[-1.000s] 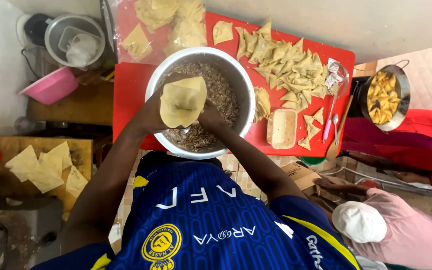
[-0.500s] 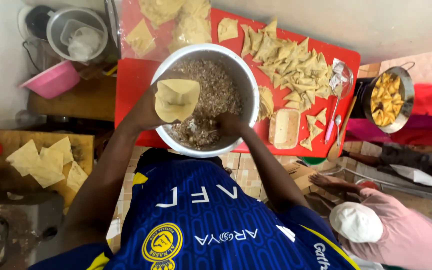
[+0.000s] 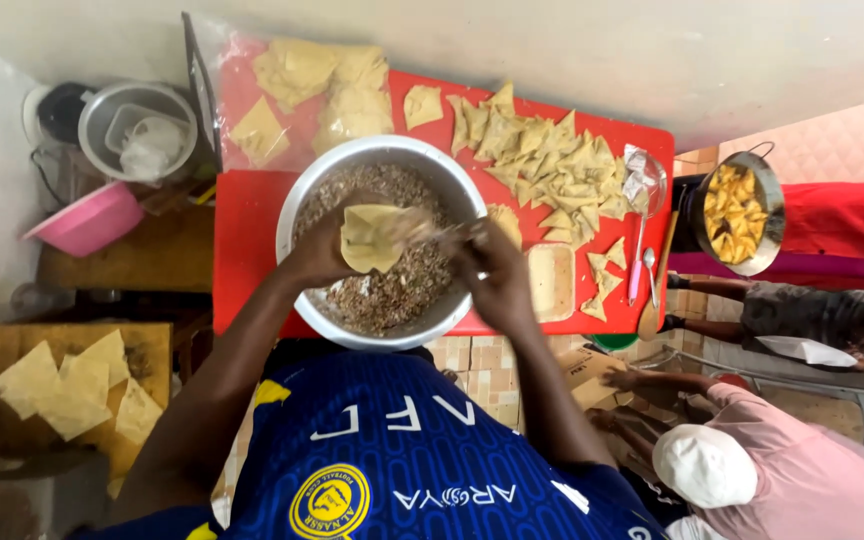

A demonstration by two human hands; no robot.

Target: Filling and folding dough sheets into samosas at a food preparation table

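My left hand [image 3: 320, 252] holds a pale pastry sheet folded into a cone [image 3: 374, 236] over a large metal bowl [image 3: 297, 198] of brown minced filling [image 3: 384, 290]. My right hand [image 3: 492, 268] is at the cone's right side, gripping what looks like a spoon [image 3: 449, 233] that reaches toward the cone's mouth; motion blur hides the details. The bowl sits on a red table [image 3: 244, 232]. Several folded triangular pastries [image 3: 542, 160] lie on the table behind and to the right of the bowl.
Flat pastry sheets in clear plastic [image 3: 312, 85] lie at the table's back left. More sheets [image 3: 72, 385] rest on a wooden board at left. A pink bowl [image 3: 87, 220] and a clear container [image 3: 137, 130] stand left. A pan of fried pieces [image 3: 737, 208] and two other people [image 3: 752, 470] are right.
My left hand has kept the cone over the bowl, shifting it slightly right. My right hand rose from the filling's lower edge up to the cone's right side.
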